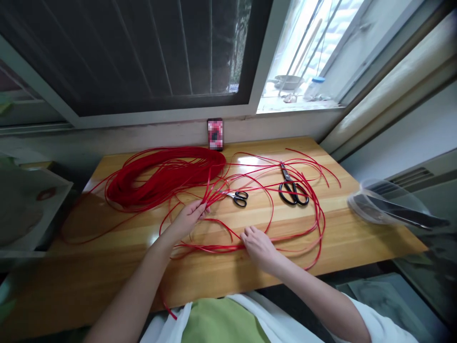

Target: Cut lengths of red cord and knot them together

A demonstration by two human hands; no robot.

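A big coil of red plastic cord (160, 178) lies on the wooden table (350, 238), with several loose strands (314, 205) looping out to the right. My left hand (189, 216) pinches a bunch of these strands near the table's middle. My right hand (259, 245) rests on the table with its fingers closed over the strands that run along the front. Small black-handled scissors (238, 196) lie just beyond my left hand. Larger black scissors (292, 186) lie farther right among the loops.
A phone (215, 134) stands against the wall under the window. A clear plastic lid or bowl (387, 205) overhangs the table's right edge. A grey-white surface (24, 209) sits to the left of the table.
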